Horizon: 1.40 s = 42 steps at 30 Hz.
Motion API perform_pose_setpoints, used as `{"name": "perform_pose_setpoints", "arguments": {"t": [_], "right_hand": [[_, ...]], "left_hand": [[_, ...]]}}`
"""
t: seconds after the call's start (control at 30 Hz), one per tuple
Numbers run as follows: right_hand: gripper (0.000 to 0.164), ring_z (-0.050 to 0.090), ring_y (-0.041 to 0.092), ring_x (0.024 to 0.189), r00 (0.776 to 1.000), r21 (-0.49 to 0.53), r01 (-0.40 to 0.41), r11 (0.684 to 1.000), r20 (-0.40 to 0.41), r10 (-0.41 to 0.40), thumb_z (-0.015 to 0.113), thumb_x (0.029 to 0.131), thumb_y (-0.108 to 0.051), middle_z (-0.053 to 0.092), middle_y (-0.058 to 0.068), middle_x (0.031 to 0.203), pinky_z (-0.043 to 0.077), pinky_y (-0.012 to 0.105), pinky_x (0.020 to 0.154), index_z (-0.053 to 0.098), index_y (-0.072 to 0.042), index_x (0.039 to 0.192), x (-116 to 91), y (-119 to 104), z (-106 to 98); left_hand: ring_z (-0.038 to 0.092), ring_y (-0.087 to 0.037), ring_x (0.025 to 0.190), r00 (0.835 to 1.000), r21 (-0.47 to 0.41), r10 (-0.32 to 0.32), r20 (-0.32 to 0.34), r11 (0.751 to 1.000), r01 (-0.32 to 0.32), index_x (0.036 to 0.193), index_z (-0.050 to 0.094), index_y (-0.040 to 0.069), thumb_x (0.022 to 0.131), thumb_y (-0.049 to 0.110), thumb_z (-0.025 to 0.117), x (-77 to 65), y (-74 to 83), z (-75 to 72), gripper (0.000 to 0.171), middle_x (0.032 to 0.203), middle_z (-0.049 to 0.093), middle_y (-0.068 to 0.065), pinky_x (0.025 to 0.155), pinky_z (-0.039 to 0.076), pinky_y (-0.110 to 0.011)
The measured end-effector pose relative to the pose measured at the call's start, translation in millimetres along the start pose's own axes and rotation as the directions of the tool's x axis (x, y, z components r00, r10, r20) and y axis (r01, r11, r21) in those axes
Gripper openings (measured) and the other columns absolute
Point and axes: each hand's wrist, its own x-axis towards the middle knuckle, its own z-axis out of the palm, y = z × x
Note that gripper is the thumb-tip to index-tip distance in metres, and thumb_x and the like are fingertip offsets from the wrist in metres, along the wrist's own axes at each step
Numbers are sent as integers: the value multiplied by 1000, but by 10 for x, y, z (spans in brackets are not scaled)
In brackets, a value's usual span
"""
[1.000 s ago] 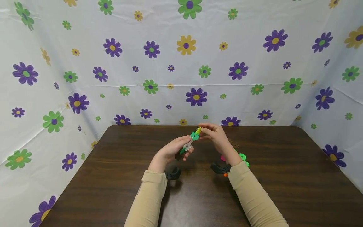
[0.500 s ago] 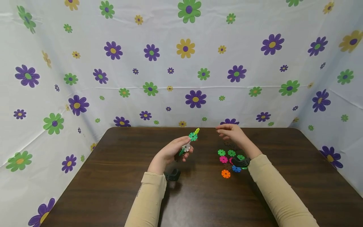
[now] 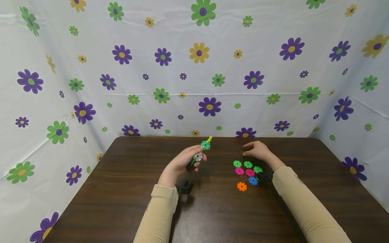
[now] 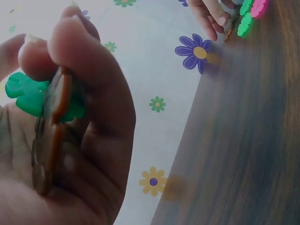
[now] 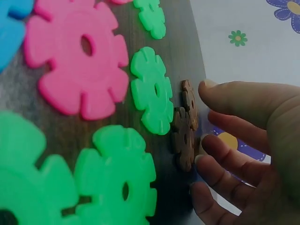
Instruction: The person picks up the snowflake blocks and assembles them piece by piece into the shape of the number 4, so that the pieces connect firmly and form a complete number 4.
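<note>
My left hand (image 3: 186,158) holds a joined chain of notched plastic flower discs above the table. From the top it runs through a yellow disc (image 3: 209,139), a teal disc (image 3: 205,145), a white disc (image 3: 198,156) and a dark green disc (image 3: 193,162). A brown disc (image 4: 55,117) at the chain's lower end lies against the palm in the left wrist view. My right hand (image 3: 258,150) is low over the table's far right. In the right wrist view its thumb and spread fingertips are right at the edge of two overlapping brown discs (image 5: 183,138).
Nearer than the right hand lie loose discs: several green discs (image 3: 248,164), two pink discs (image 3: 250,172), a blue disc (image 3: 253,181), an orange disc (image 3: 241,186) and a brown one. A flower-print curtain (image 3: 170,67) stands behind the dark wooden table (image 3: 127,189).
My right hand has let go of the yellow disc at the chain's top and moved right and down to the brown discs. The left hand keeps its hold, nearly in place.
</note>
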Motion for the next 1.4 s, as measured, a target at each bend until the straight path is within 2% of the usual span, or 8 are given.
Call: {"name": "perform_pose_setpoints", "arguments": {"t": [0.47,0.7,0.87,0.97,1.07,1.13,1.3,1.4], "right_hand": [[26,59,33,95,999,-60,38,997,-21,-39,74,84,-13,66,16,104,46,52,87,70,1,106,12,-16,39],[16,52,22,75,997,-7,70,998,-39,-70,70,85,-8,60,7,83,45,36,67,65,0,98,27,-42,15],[17,60,22,76,995,49,84,995,-66,-81,69,88,-12,66,8,88,50,34,68,69,1,100,56,-205,-61],[22,63,29,79,993,173,84,981,-93,-68,68,91,-16,68,13,94,53,38,72,69,2,103,53,-384,-95],[29,63,33,79,989,310,92,946,-136,-51,68,92,-22,68,14,98,53,44,75,68,3,107,33,-605,-93],[33,63,30,75,987,427,96,899,-159,-30,68,92,-24,68,14,96,54,46,76,67,5,108,9,-753,-66],[31,60,14,58,980,700,116,704,-195,33,66,94,-20,66,13,80,56,34,62,64,10,104,-58,-1034,52],[28,58,12,54,977,779,142,610,-209,40,65,95,-17,64,12,74,55,30,58,64,9,101,-80,-1145,117]], "left_hand": [[43,-8,50,999,8,-22,-23,1000,23,131,52,4,104,34,45,29,-3,-3,41,87,61,-6,50,47,-25],[42,-8,51,999,17,-27,-25,999,27,129,52,2,103,34,45,46,-24,-1,42,89,61,-9,50,47,-25],[40,-9,51,1000,15,-21,-15,1000,22,126,53,2,104,34,44,43,-32,5,40,85,60,-6,50,46,-25],[39,-9,51,1000,17,-16,-10,1000,16,124,53,2,104,34,43,35,-28,5,39,84,58,-5,50,46,-25],[39,-9,51,1000,16,-15,-11,1000,15,121,53,3,105,34,43,31,-28,3,37,83,56,-7,50,45,-25],[39,-8,50,1000,14,-18,-17,1000,19,119,53,2,105,33,43,29,-29,4,36,82,55,-7,49,45,-25],[39,-9,50,999,29,-24,-34,999,25,121,54,1,104,31,44,41,-38,14,36,81,56,-5,49,45,-24],[40,-9,51,999,49,-17,-33,999,19,124,54,0,104,32,44,54,-39,26,39,80,58,-4,50,45,-25]]}}
